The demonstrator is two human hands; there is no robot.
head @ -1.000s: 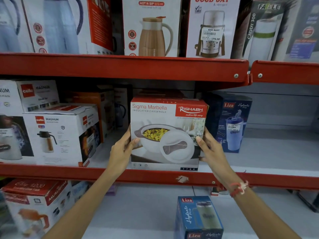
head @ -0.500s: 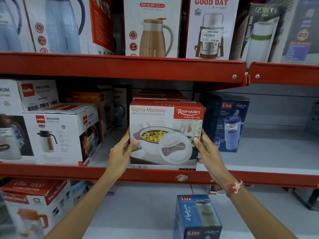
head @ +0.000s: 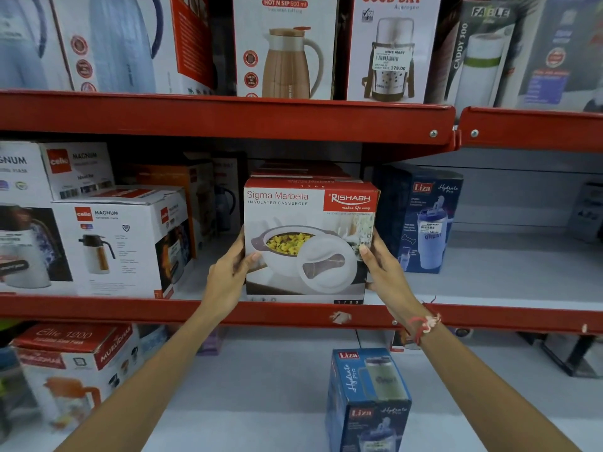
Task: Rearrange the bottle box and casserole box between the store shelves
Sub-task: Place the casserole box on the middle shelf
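A person's left hand [head: 228, 278] and right hand [head: 386, 272] clasped the casserole box [head: 310, 243] by its two sides at the front edge of the red middle shelf [head: 130, 309], fingers [head: 367, 252] clamped on the cardboard, thumbs hooked over the printed front. The box stood upright, its base at the shelf's lip, another like it directly behind. A blue bottle box [head: 368, 399] stood upright on the lower shelf [head: 261, 386], directly below; a second one [head: 424, 220] stood just beside the casserole box on the right. The step appeared best done by keeping the box level, pressing evenly from both sides, and clearing the neighbouring white flask carton [head: 120, 243] and the shelf lip.
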